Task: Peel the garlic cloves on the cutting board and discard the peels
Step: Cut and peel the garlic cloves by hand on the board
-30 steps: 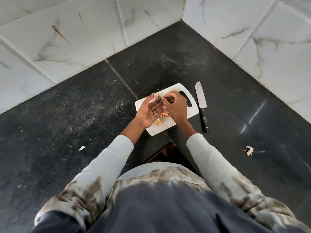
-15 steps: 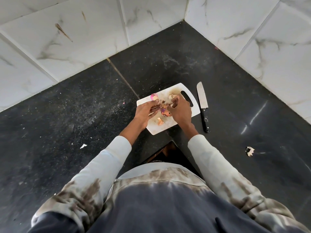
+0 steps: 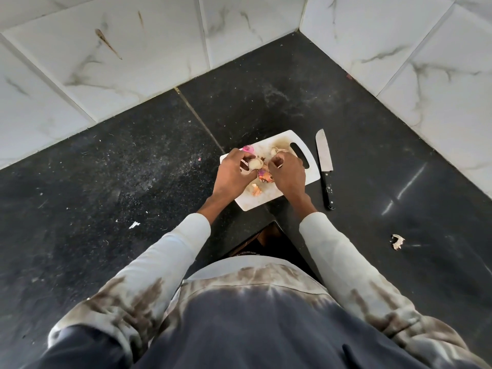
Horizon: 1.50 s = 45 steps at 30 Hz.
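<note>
- The left hand (image 3: 231, 173) is curled over the near-left part of the cutting board (image 3: 285, 191); its fingers and thumb grip a pale, rounded garlic clove (image 3: 254, 163) at the fingertips.
- The right hand (image 3: 288, 173) is curled just beside the left, knuckles up. Its fingertips are drawn together close to the clove; whether they pinch a bit of skin cannot be told.
- The clove is held just above the middle of the board, between the two hands.
- Loose peels (image 3: 263, 177), pinkish and orange-brown, lie on the board under and just in front of the hands. One more piece (image 3: 256, 189) lies nearer the person.
- A second garlic piece (image 3: 274, 150) rests on the far part of the board, near the handle slot; a pink scrap (image 3: 248, 148) lies at the far-left edge.
- The white board sits on a dark stone counter (image 3: 133, 182) in a corner of marbled wall tiles.
- A knife (image 3: 325, 166) lies on the counter just right of the board, blade pointing away.
- A stray peel (image 3: 397, 241) lies on the counter well to the right.
</note>
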{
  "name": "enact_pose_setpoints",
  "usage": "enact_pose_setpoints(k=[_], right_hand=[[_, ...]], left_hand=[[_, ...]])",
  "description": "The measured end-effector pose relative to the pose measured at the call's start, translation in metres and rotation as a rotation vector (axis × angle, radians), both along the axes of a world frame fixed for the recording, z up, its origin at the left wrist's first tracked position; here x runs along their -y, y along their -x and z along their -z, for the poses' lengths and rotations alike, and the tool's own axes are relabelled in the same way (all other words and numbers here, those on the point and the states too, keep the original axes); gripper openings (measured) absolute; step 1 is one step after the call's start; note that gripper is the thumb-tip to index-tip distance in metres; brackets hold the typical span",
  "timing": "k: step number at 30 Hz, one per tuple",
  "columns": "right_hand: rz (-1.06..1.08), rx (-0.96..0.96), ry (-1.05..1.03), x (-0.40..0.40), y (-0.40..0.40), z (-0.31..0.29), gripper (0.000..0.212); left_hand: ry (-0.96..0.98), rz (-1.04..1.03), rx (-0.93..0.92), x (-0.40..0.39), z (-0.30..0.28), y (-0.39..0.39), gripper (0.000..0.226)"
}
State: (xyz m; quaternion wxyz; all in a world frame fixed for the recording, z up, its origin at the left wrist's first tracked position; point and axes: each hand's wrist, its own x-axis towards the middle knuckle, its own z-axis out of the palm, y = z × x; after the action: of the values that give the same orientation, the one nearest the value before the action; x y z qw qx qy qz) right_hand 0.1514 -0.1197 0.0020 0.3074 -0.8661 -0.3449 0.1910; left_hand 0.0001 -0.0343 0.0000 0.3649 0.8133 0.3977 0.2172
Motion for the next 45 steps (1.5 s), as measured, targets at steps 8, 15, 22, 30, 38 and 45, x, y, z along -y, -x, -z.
enact_pose_setpoints(k=[8, 15, 22, 30, 38, 45], right_hand=[[-0.040, -0.227, -0.114, -0.006, 0.004, -0.007, 0.026], [-0.117, -0.169, -0.070, -0.005, 0.007, -0.006, 0.025], [-0.154, -0.157, -0.068, -0.007, 0.015, -0.001, 0.023], [-0.189, -0.129, -0.068, -0.010, 0.021, 0.004, 0.021], [-0.205, -0.145, -0.069, -0.008, 0.022, 0.003, 0.020], [-0.203, -0.164, -0.083, -0.007, 0.019, 0.000, 0.019]], left_hand=[[-0.051, 0.023, -0.048, -0.002, 0.000, 0.002, 0.040], [-0.028, 0.034, -0.070, -0.003, 0.005, 0.005, 0.039], [0.006, 0.076, -0.057, -0.003, 0.010, 0.011, 0.042], [0.065, 0.057, -0.004, -0.003, 0.018, 0.020, 0.041], [0.140, 0.005, 0.062, -0.005, 0.020, 0.018, 0.037], [0.141, 0.052, 0.051, -0.009, 0.021, 0.016, 0.042]])
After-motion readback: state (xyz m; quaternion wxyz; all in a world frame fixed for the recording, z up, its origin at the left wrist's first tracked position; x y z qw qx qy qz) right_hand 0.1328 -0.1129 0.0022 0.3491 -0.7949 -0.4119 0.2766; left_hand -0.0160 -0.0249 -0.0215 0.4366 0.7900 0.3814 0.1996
